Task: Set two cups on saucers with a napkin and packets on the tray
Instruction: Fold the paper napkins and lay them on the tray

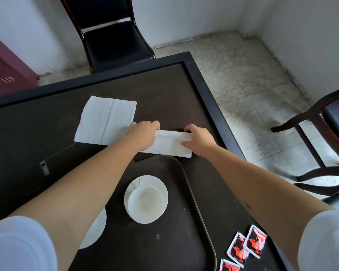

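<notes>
A folded white napkin (171,142) lies on the dark table just beyond the tray's far rim. My left hand (144,133) grips its left end and my right hand (199,138) pinches its right end, thumb on top. The dark tray (194,202) holds a white cup (145,201) standing on a white saucer (162,187). A second white saucer (97,229) shows under my left forearm; whether a cup stands on it is hidden. Red, black and white packets (247,246) lie on the table to the right of the tray.
A second, unfolded white napkin (104,120) lies flat on the table behind my left hand. The table's raised black edge (209,98) runs along the right. A black chair (114,36) stands beyond the table; another chair (325,124) is at the right.
</notes>
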Demonstrator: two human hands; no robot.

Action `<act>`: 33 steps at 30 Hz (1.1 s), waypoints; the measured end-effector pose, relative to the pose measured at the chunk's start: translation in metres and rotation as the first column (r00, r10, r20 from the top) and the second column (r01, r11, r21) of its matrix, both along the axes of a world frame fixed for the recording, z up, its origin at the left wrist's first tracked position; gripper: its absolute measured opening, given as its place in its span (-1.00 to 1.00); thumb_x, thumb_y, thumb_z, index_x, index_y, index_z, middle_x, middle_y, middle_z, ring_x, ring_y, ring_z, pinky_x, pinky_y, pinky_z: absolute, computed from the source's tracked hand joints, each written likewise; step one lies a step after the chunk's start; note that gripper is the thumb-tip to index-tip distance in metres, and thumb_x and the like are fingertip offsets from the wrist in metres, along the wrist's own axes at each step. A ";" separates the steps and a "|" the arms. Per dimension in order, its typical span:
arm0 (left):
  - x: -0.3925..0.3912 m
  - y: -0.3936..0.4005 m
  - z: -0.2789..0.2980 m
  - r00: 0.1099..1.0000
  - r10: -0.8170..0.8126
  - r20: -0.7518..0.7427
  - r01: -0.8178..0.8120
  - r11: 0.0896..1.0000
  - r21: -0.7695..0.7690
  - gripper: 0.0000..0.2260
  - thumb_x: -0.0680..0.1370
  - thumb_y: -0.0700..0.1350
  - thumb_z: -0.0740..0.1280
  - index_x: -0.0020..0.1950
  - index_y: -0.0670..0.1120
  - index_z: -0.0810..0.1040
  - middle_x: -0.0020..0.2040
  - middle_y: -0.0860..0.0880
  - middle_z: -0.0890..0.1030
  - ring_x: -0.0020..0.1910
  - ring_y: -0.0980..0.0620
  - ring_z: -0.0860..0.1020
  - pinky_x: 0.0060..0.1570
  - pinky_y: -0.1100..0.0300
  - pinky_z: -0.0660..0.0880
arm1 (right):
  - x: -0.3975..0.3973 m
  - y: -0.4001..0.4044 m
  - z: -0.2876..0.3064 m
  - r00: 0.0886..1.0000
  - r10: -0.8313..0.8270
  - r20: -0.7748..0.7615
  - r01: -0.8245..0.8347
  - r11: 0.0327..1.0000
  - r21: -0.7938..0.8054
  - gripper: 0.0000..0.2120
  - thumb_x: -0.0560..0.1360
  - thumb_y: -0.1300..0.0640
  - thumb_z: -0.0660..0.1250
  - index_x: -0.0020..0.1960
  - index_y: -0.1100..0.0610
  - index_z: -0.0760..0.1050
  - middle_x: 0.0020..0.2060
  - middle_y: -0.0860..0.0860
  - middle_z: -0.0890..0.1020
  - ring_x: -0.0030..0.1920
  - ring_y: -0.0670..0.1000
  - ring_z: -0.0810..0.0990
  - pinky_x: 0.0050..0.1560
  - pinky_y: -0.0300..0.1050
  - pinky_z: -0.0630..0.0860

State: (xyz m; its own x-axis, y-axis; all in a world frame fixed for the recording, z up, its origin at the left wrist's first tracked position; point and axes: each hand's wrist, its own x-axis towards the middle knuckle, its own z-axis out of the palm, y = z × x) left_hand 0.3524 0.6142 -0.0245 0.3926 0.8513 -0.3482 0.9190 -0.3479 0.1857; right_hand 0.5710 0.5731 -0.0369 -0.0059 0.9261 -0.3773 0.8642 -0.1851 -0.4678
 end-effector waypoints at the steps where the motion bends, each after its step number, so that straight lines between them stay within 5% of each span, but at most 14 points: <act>1: -0.002 -0.001 0.002 1.000 0.001 0.009 -0.001 1.000 -0.002 -0.81 0.59 -0.18 0.20 0.18 -0.02 0.46 0.01 0.00 0.52 0.01 -0.09 0.49 0.02 0.01 0.29 | 0.000 0.000 0.001 1.000 0.027 0.004 -0.027 0.999 -0.017 -0.75 0.44 0.03 0.39 0.10 0.04 0.51 0.00 -0.01 0.58 0.07 0.07 0.49 -0.03 -0.01 0.48; 4: -0.009 -0.008 0.013 0.992 0.071 0.102 -0.065 0.996 -0.059 -0.91 0.59 -0.10 0.24 0.05 0.00 0.52 -0.06 0.03 0.49 -0.08 -0.04 0.48 -0.06 0.06 0.38 | 0.002 -0.004 0.008 0.993 -0.018 -0.116 0.009 0.997 -0.070 -0.91 0.45 0.04 0.40 -0.11 0.04 0.53 -0.15 0.00 0.60 -0.17 -0.01 0.54 -0.31 -0.14 0.40; 8: -0.023 -0.026 0.038 0.897 0.295 0.331 -0.220 0.944 -0.245 -0.92 0.55 -0.05 0.36 -0.14 0.02 0.53 -0.13 0.01 0.58 -0.18 -0.04 0.56 -0.26 0.16 0.48 | 0.013 -0.020 0.029 0.853 -0.236 -0.465 0.182 0.971 -0.158 -0.90 0.43 0.07 0.49 -0.13 0.05 0.59 -0.32 -0.08 0.60 -0.34 -0.13 0.52 -0.34 -0.28 0.42; 16: -0.047 -0.082 0.100 0.628 0.565 0.536 -0.432 0.825 -0.364 -0.93 0.53 0.07 0.38 -0.07 0.11 0.56 -0.04 0.07 0.60 -0.06 0.05 0.57 -0.14 0.15 0.57 | 0.002 -0.062 0.099 0.512 -0.340 -0.789 0.275 0.935 -0.224 -0.88 0.47 0.29 0.43 -0.01 0.15 0.61 -0.14 0.01 0.72 -0.12 -0.02 0.69 -0.13 -0.19 0.60; 20: -0.059 -0.131 0.127 0.309 0.714 0.628 -0.435 0.693 -0.574 -0.91 0.54 -0.08 0.42 0.02 0.03 0.59 -0.02 0.01 0.69 -0.02 -0.02 0.66 0.01 -0.02 0.64 | -0.012 -0.096 0.129 0.519 -0.328 -0.789 0.282 0.938 -0.204 -0.94 0.48 0.28 0.41 -0.06 0.16 0.59 -0.17 0.03 0.69 -0.17 0.00 0.67 -0.14 -0.10 0.63; 23: -0.065 -0.177 0.143 0.028 0.783 0.621 -0.337 0.592 -0.732 -0.83 0.56 -0.19 0.40 0.14 -0.07 0.58 0.04 -0.03 0.71 0.01 -0.03 0.69 -0.14 0.04 0.65 | -0.022 -0.127 0.143 0.537 -0.319 -0.781 0.285 0.940 -0.187 -0.95 0.48 0.26 0.42 -0.07 0.16 0.58 -0.16 0.04 0.68 -0.18 0.02 0.66 -0.17 -0.06 0.63; 28: -0.082 -0.253 0.148 -0.102 0.781 0.616 -0.360 0.548 -0.755 -0.84 0.61 -0.22 0.32 0.18 -0.15 0.56 0.11 -0.12 0.69 0.09 -0.13 0.66 0.05 -0.11 0.61 | -0.048 -0.184 0.148 0.551 -0.256 -0.794 0.247 0.959 -0.138 -0.96 0.48 0.25 0.41 -0.09 0.14 0.60 -0.25 -0.01 0.70 -0.26 0.00 0.66 -0.36 -0.15 0.54; 33: -0.116 -0.322 0.131 -0.129 0.808 0.574 -0.452 0.467 -0.760 -0.81 0.63 -0.23 0.29 0.23 -0.13 0.56 0.17 -0.12 0.66 0.12 -0.13 0.64 0.19 -0.15 0.55 | -0.084 -0.243 0.128 0.551 -0.281 -0.786 0.189 0.959 -0.210 -0.93 0.49 0.26 0.40 -0.03 0.20 0.60 -0.17 0.11 0.70 -0.20 0.11 0.67 -0.21 0.07 0.63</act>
